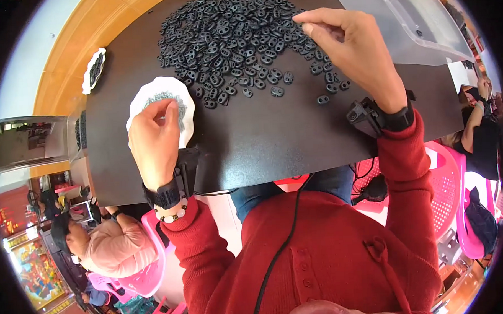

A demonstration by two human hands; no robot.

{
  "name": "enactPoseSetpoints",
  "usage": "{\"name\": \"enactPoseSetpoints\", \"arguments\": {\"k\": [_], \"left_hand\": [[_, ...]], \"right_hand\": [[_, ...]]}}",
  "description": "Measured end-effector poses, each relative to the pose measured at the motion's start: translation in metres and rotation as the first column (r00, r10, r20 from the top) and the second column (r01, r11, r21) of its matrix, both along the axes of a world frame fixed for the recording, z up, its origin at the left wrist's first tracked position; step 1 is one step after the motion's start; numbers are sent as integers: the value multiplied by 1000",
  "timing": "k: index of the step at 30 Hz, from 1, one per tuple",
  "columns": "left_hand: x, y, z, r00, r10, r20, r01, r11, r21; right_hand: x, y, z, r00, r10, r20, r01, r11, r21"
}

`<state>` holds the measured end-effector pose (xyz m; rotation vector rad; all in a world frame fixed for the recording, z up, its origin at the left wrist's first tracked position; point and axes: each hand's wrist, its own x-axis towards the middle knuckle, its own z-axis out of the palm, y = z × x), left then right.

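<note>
My left hand (pixel 155 137) is over a white scalloped dish (pixel 141 98) at the left of the table. Its thumb and fingers are pinched together just above a heap of small silvery springs (pixel 165 97); what they grip, if anything, is too small to make out. On the far right side of a big pile of black oval two-hole cord lock pieces (pixel 225 39), my right hand (pixel 350 40) reaches in. A small gap shows between its thumb and index fingertips, with no piece visible there. Several loose cord lock pieces (pixel 277 91) lie along the pile's near edge.
The dark brown table (pixel 273 139) carries a second white dish (pixel 88 79) with dark pieces at far left. A translucent plastic bin (pixel 407 30) stands at far right. One person (pixel 116 245) sits at left, another (pixel 477 127) at right. Pink chairs (pixel 444 189) stand nearby.
</note>
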<state>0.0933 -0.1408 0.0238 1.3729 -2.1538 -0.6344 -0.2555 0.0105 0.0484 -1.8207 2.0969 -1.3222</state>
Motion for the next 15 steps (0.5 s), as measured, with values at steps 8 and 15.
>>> {"name": "enactPoseSetpoints", "arguments": {"k": [8, 15], "left_hand": [[31, 6, -21, 890, 189, 416, -111, 973, -203], [35, 3, -26, 857, 210, 470, -148, 975, -165]], "right_hand": [[-3, 14, -4, 983, 108, 149, -103, 994, -42], [-3, 14, -8, 970, 158, 182, -155, 987, -30]]}}
